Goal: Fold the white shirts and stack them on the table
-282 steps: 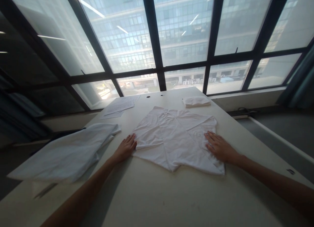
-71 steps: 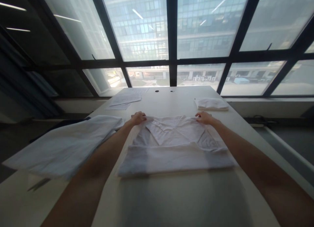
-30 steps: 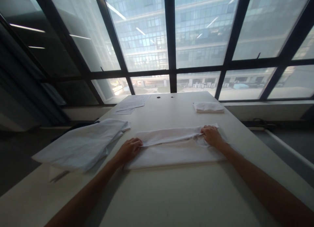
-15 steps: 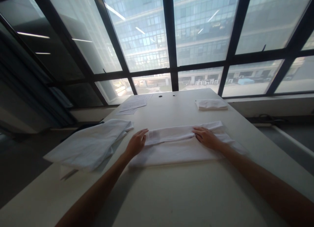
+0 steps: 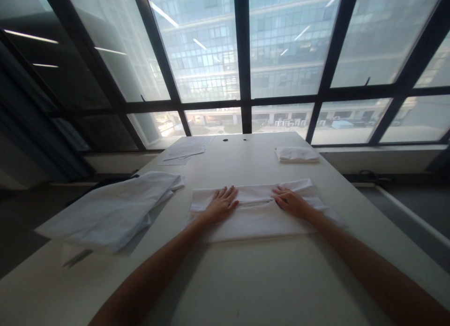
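A white cloth (image 5: 253,225) lies partly folded on the white table, its far part turned over toward me so that an edge runs across its middle. My left hand (image 5: 222,204) rests flat on the folded strip, left of centre, fingers stretched out and pointing away. On the right part of the same strip lies my right hand (image 5: 290,201), palm down with its fingers extended beside the fold's edge. Neither hand grips the fabric. What is under the palms is hidden.
To the left, a loose pile of white cloth (image 5: 112,213) hangs toward the table's edge. A small folded white cloth (image 5: 297,154) sits at the back right. Sheets of paper (image 5: 184,150) lie at the back left. Beyond the table (image 5: 246,162) stand tall windows.
My left hand has moved right, from the cloth's left edge onto the folded strip, and now lies flatter. The right hand stays in nearly the same place. The view has shifted slightly.
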### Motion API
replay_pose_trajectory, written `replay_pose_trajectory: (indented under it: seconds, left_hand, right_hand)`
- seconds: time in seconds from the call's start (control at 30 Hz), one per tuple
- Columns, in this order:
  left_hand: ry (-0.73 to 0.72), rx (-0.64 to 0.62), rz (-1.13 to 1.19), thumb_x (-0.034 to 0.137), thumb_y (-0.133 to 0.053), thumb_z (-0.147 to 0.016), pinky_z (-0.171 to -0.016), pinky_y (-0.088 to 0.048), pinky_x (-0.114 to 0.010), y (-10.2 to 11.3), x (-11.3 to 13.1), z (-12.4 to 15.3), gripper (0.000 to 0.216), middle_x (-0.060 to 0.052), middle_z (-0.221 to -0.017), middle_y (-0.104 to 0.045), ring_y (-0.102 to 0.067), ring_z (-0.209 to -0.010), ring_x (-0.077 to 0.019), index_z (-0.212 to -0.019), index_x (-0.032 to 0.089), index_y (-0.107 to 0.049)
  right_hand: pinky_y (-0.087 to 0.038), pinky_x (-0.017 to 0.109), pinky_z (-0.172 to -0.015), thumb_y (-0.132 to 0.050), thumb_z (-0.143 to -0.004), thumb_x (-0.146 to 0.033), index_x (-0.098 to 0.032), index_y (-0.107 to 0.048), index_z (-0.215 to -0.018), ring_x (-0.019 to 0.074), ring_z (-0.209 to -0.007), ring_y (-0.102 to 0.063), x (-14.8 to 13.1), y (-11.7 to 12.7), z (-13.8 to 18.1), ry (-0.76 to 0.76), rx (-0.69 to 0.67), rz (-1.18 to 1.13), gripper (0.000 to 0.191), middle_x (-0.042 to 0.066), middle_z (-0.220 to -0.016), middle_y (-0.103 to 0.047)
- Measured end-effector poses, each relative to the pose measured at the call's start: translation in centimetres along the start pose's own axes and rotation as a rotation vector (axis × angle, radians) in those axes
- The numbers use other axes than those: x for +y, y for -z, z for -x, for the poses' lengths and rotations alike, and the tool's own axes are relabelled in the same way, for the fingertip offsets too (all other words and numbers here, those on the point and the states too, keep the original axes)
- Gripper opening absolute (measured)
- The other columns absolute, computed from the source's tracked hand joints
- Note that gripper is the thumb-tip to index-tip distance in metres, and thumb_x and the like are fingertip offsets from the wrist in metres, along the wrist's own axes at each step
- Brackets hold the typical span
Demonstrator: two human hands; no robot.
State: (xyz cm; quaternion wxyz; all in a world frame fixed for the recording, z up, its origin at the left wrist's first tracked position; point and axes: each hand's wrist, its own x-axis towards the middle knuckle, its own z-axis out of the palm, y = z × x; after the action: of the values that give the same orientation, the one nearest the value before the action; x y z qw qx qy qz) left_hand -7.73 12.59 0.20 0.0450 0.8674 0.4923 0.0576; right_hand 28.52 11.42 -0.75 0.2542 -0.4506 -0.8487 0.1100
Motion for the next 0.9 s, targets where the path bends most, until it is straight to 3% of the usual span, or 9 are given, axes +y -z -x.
replay_pose_trajectory:
  seconds: [0.1,0.23,0.33,0.53,0.73,0.9]
  left_hand:
    - [-0.082,0.044,0.047,0.055,-0.039,-0.105,-0.122,-0.02,-0.062,0.4,-0.1,0.6,0.058,-0.009,-0.167,-0.028,-0.022,-0.155,-0.0357,-0.157,0.029,-0.042]
    - [-0.286,0.158,0.141,0.042,-0.05,-0.103,-0.12,-0.036,-0.047,0.7,0.6,0.5,0.039,-0.009,-0.15,-0.057,-0.047,-0.143,-0.0275,-0.136,0.027,-0.066]
    - [-0.375,0.226,0.189,0.034,-0.05,-0.104,-0.111,-0.047,-0.04,0.7,1.4,0.2,0.031,-0.009,-0.134,-0.068,-0.061,-0.128,-0.0241,-0.122,0.025,-0.075]
    - [-0.39,0.283,0.24,0.028,-0.053,-0.102,-0.105,-0.052,-0.037,1.0,2.4,0.3,0.027,-0.007,-0.122,-0.074,-0.069,-0.114,-0.0215,-0.114,0.024,-0.077]
    - [-0.389,0.279,0.269,0.03,-0.058,-0.1,-0.102,-0.054,-0.035,0.7,2.3,0.2,0.023,-0.007,-0.12,-0.074,-0.069,-0.111,-0.0206,-0.11,0.024,-0.077]
    - [-0.397,0.285,0.272,0.033,-0.061,-0.098,-0.1,-0.055,-0.036,0.6,2.1,0.1,0.021,-0.007,-0.118,-0.075,-0.07,-0.108,-0.0207,-0.109,0.025,-0.077]
  right_hand:
    - [-0.038,0.051,-0.117,-0.053,-0.099,-0.032,-0.024,-0.076,-0.12,0.0298,-0.138,-0.052,0.4,-0.1,0.1,0.063,0.025,-0.012,0.032,0.01,-0.137,-0.066]
    - [-0.049,0.042,-0.104,-0.059,-0.095,-0.025,-0.025,-0.076,-0.117,0.0252,-0.118,-0.064,0.4,0.1,0.2,0.174,0.11,-0.077,0.028,0.009,-0.122,-0.072]
    - [-0.052,0.037,-0.093,-0.061,-0.093,-0.018,-0.024,-0.08,-0.099,0.0229,-0.101,-0.064,-0.4,0.6,0.1,0.182,0.147,-0.026,0.021,0.009,-0.104,-0.072]
    - [-0.045,0.035,-0.092,-0.06,-0.087,-0.003,-0.023,-0.08,-0.087,0.0216,-0.097,-0.059,-2.5,1.7,0.2,0.154,0.052,0.162,0.028,0.006,-0.098,-0.07]
    - [-0.043,0.03,-0.086,-0.056,-0.098,-0.02,-0.021,-0.077,-0.097,0.0195,-0.091,-0.06,-4.4,1.7,0.5,0.031,0.074,0.171,0.02,0.005,-0.092,-0.07]
    - [-0.041,0.027,-0.08,-0.064,-0.092,-0.023,-0.018,-0.073,-0.085,0.0177,-0.085,-0.06,-5.3,0.8,0.1,-0.094,0.013,0.162,0.012,0.004,-0.087,-0.068]
